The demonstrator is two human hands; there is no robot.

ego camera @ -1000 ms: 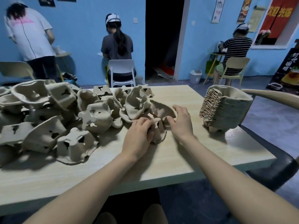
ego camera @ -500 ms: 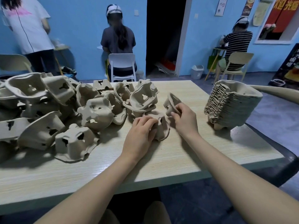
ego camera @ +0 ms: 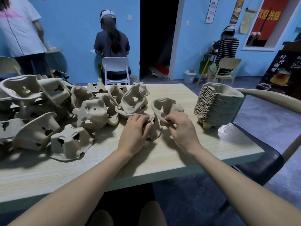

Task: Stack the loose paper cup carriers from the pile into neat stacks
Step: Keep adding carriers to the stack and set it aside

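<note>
My right hand pinches rim of tilted cup carrier, ready for nesting; left hand grips carrier on table. Loose pile left, neat stack right.

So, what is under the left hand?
The left hand rests curled on a carrier that lies on the table. Only the carrier's right part shows beside the fingers; the rest, and how the thumb sits, is covered by the hand.
</note>
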